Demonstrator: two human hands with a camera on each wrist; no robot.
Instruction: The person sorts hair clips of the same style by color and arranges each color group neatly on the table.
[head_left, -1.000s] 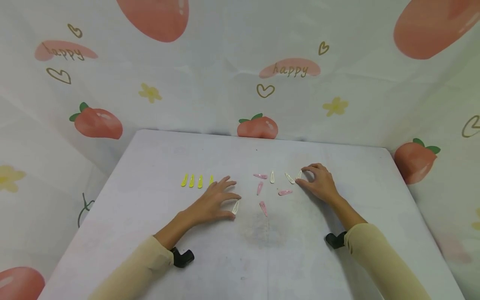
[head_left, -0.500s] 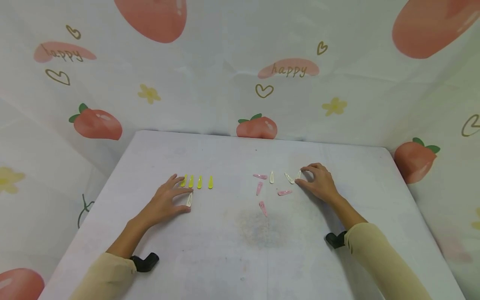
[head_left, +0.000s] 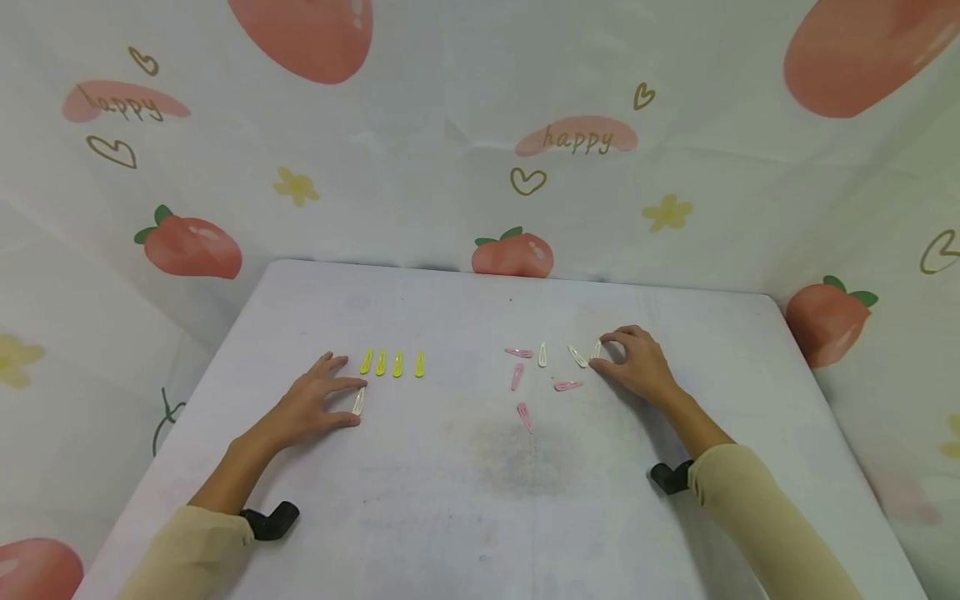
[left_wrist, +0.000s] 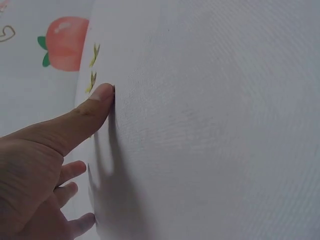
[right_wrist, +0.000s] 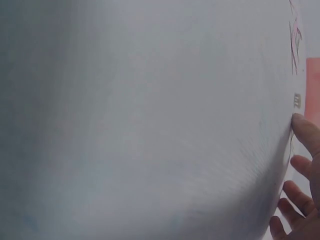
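My left hand point(head_left: 311, 402) pinches a white snap hair clip point(head_left: 359, 402) between thumb and forefinger, low over the table in front of a row of yellow hair clips point(head_left: 381, 362). In the left wrist view the thumb hides that clip. At the right, my right hand point(head_left: 637, 362) holds another white hair clip point(head_left: 597, 349) by its two ends with thumb and forefinger. Just left of it a tilted white hair clip point(head_left: 577, 357) lies on the table. One more white hair clip point(head_left: 542, 355) stands lengthwise farther left.
Several pink hair clips, among them a pink clip point(head_left: 525, 417) nearest the front, lie scattered left of my right hand. All rest on the white-covered table point(head_left: 420, 500). A fruit-print curtain point(head_left: 420, 167) hangs behind the table.
My left hand has carried its white hair clip from the table's middle leftward, to the front of the yellow row's left end. My right hand has stayed put.
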